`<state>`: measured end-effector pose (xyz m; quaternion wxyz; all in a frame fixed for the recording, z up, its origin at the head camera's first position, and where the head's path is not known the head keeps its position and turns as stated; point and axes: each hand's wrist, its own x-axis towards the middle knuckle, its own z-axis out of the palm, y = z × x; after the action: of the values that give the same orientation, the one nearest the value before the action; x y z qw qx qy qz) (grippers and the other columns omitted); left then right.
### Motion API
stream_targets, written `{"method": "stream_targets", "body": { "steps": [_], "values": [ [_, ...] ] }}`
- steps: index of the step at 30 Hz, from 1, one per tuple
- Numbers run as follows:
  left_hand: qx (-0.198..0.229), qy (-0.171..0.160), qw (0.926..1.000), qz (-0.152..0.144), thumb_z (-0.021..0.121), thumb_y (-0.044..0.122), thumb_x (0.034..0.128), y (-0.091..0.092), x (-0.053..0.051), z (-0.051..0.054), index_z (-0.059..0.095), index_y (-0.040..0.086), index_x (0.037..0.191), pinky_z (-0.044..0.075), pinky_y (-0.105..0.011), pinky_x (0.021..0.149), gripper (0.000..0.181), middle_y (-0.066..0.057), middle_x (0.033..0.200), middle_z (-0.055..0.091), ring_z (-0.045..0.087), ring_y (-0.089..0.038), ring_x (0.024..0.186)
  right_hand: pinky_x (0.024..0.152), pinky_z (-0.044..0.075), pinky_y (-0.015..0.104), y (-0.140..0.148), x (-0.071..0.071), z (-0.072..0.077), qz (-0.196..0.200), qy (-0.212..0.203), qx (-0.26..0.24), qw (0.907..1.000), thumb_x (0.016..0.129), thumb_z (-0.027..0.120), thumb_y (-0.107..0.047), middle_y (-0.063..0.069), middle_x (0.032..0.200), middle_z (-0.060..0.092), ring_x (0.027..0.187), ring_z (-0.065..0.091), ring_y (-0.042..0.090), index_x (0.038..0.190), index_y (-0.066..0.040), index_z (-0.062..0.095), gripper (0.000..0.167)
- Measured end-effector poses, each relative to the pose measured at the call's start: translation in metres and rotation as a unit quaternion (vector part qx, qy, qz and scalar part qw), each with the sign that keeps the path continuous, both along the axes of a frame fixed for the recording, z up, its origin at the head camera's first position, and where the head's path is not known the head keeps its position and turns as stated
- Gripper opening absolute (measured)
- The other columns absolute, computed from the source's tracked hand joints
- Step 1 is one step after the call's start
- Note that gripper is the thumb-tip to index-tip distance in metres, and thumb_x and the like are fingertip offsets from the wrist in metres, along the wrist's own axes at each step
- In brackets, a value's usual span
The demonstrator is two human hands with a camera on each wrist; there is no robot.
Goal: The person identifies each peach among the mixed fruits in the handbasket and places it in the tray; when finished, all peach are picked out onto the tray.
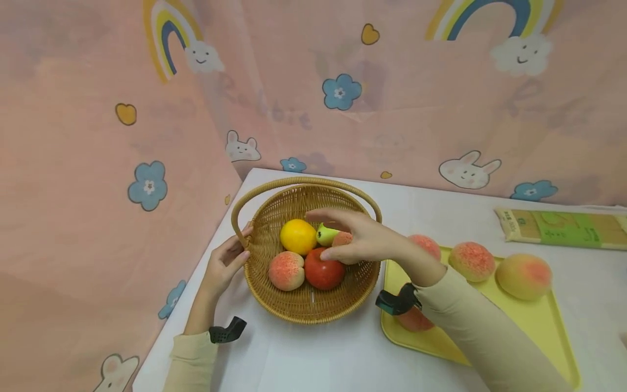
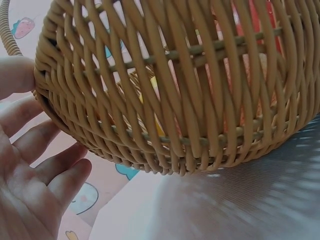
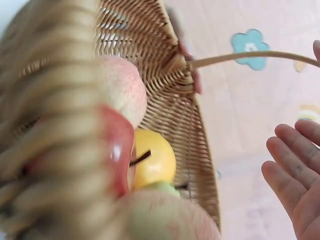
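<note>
Wicker basket [image 1: 289, 306] of fruit [image 1: 297, 237], right hand [image 1: 358, 239] spread above
Head: the basket stands left of the yellow tray [image 1: 543, 332]; the left hand [image 1: 222, 269] holds its rim, and a low right wrist might snag the arching handle [image 1: 306, 180]. Left wrist: thumb and fingers meet the rim; a slack hold could let it tip. Right wrist: fingers wide, holding nothing; a brush might roll the nearest peach [image 3: 170, 217].

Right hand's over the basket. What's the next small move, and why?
Probably swing the right hand toward the yellow tray: the hand looks empty over the basket, fruit lies on the tray, and the left hand holds the basket.
</note>
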<state>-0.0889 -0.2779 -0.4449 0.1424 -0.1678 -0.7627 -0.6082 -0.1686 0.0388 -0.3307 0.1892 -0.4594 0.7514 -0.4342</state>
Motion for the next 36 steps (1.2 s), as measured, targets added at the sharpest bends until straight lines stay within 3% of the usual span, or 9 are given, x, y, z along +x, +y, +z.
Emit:
{"method": "stream_targets", "body": {
  "steps": [5,9,19,26,31,36],
  "values": [
    [-0.005,-0.009,0.9999,0.005,0.051,-0.007,0.0894,0.0,-0.001,-0.001,0.048,-0.005,0.134,0.038,-0.019,0.105,0.045,-0.025,0.145,0.039,0.045,-0.019,0.133,0.111,0.036,0.041,-0.029,-0.009,0.003,0.025,0.012,0.041,0.9988,0.083,0.072,-0.029,0.004,0.144,0.047,0.132,0.045,0.024,0.141,-0.012,0.043,0.067],
    [-0.007,-0.012,0.9999,0.007,0.051,-0.007,0.0897,-0.002,-0.001,-0.001,0.048,-0.005,0.134,0.038,-0.018,0.105,0.045,-0.025,0.145,0.038,0.045,-0.018,0.133,0.112,0.034,0.04,-0.054,-0.013,0.001,0.056,-0.014,0.066,0.9962,0.084,0.071,-0.029,0.003,0.145,0.046,0.133,0.043,0.022,0.142,-0.012,0.041,0.067],
    [0.012,-0.004,0.9998,-0.014,0.05,-0.01,0.0893,-0.005,-0.001,-0.002,0.047,-0.007,0.134,0.038,-0.02,0.107,0.045,-0.028,0.145,0.037,0.044,-0.017,0.134,0.114,0.031,0.038,-0.096,-0.015,-0.024,0.134,-0.062,0.124,0.9812,0.084,0.072,-0.022,0.01,0.146,0.044,0.137,0.038,0.022,0.141,-0.002,0.04,0.069],
    [0.007,-0.01,0.9998,-0.017,0.05,-0.009,0.0902,-0.002,-0.004,0.001,0.048,-0.007,0.133,0.037,-0.02,0.107,0.043,-0.028,0.144,0.038,0.044,-0.016,0.133,0.111,0.035,0.036,-0.098,-0.013,-0.04,0.139,-0.056,0.162,0.9753,0.082,0.073,-0.022,0.005,0.146,0.044,0.134,0.04,0.019,0.142,-0.009,0.041,0.07],
    [-0.003,-0.005,0.9999,-0.011,0.051,-0.009,0.0892,-0.002,-0.004,0.001,0.049,-0.007,0.132,0.039,-0.021,0.106,0.043,-0.03,0.141,0.041,0.046,-0.018,0.132,0.106,0.04,0.033,-0.099,-0.01,-0.048,0.142,-0.037,0.186,0.9717,0.081,0.073,-0.022,0.005,0.145,0.045,0.128,0.045,0.018,0.142,-0.008,0.041,0.07],
    [-0.007,-0.008,0.9999,-0.008,0.051,-0.009,0.0888,-0.001,-0.003,0.002,0.047,-0.011,0.132,0.04,-0.02,0.104,0.043,-0.03,0.141,0.042,0.047,-0.009,0.129,0.105,0.041,0.032,-0.1,-0.01,-0.052,0.135,-0.016,0.204,0.9695,0.081,0.073,-0.021,0.005,0.145,0.045,0.126,0.047,0.018,0.143,-0.009,0.041,0.071]
  ]
}}
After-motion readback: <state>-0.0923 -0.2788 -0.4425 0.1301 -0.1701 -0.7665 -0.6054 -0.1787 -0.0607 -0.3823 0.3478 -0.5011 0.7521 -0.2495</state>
